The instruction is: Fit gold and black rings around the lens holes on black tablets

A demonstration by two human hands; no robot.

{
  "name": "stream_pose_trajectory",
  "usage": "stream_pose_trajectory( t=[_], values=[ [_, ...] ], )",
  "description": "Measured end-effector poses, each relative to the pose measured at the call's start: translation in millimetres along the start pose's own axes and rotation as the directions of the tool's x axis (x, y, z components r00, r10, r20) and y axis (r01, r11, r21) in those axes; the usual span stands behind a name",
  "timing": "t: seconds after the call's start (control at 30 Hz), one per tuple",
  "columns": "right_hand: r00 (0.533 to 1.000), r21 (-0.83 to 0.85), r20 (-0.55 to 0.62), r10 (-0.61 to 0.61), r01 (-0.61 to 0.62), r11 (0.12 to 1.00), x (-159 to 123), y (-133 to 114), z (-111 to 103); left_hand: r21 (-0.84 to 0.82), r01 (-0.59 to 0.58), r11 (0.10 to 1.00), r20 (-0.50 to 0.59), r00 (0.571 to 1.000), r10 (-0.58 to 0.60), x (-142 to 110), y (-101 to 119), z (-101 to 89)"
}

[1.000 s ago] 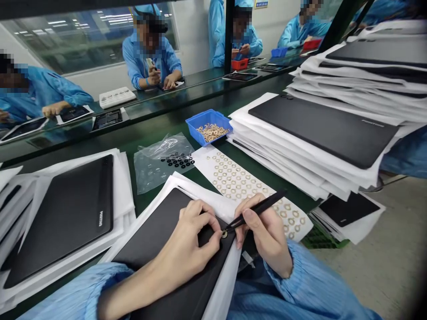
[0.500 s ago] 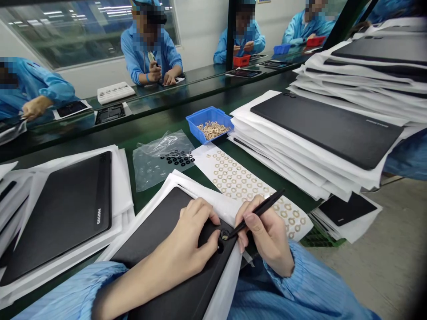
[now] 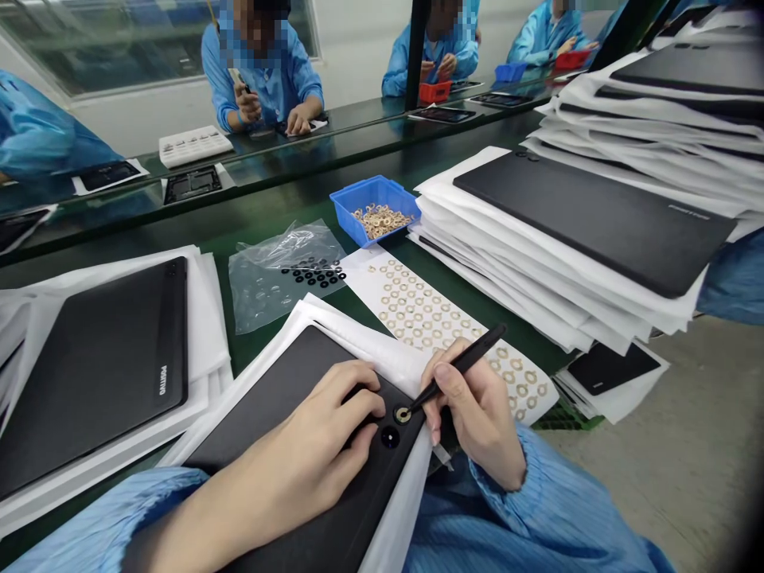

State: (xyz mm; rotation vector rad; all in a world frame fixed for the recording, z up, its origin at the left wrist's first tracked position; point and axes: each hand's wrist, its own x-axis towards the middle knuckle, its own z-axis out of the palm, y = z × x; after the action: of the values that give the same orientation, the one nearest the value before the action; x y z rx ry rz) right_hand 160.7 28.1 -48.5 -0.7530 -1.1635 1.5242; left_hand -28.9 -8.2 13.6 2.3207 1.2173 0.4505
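Observation:
A black tablet back cover [image 3: 268, 404] lies tilted before me on white foam sheets. Near its right corner are two round camera openings; a gold-coloured ring [image 3: 403, 415] sits in the upper one, and the lower one [image 3: 390, 437] is dark and glossy. My left hand [image 3: 322, 438] rests on the cover with bent fingers, thumb slightly apart, fingertips just left of the openings, holding nothing. In my right hand [image 3: 471, 406] is a pair of black tweezers [image 3: 462, 364], its tip touching the ring. A sheet of gold ring stickers [image 3: 418, 310] lies behind the right hand.
A blue bin [image 3: 373, 191] of small rings and a clear bag [image 3: 263, 294] with black rings lie ahead. Stacked covers in foam stand left [image 3: 113, 342] and right [image 3: 585, 215]. Co-workers [image 3: 263, 79] sit across the green bench.
My left fingers have drawn back left from the openings, leaving both in view. The tweezers' tip stays at the upper opening, where the gold ring now shows clearly. The view has shifted slightly.

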Motion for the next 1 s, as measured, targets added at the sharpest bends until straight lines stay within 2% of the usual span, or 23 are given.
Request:
stream_pose_trajectory(
  t=[1.0],
  values=[
    [0.999,-0.099,0.012,-0.040,0.041,0.994,-1.4,-1.0,-0.4,0.011,-0.009,1.000,0.011,1.000,0.009,1.2,-0.7,0.1]
  ],
)
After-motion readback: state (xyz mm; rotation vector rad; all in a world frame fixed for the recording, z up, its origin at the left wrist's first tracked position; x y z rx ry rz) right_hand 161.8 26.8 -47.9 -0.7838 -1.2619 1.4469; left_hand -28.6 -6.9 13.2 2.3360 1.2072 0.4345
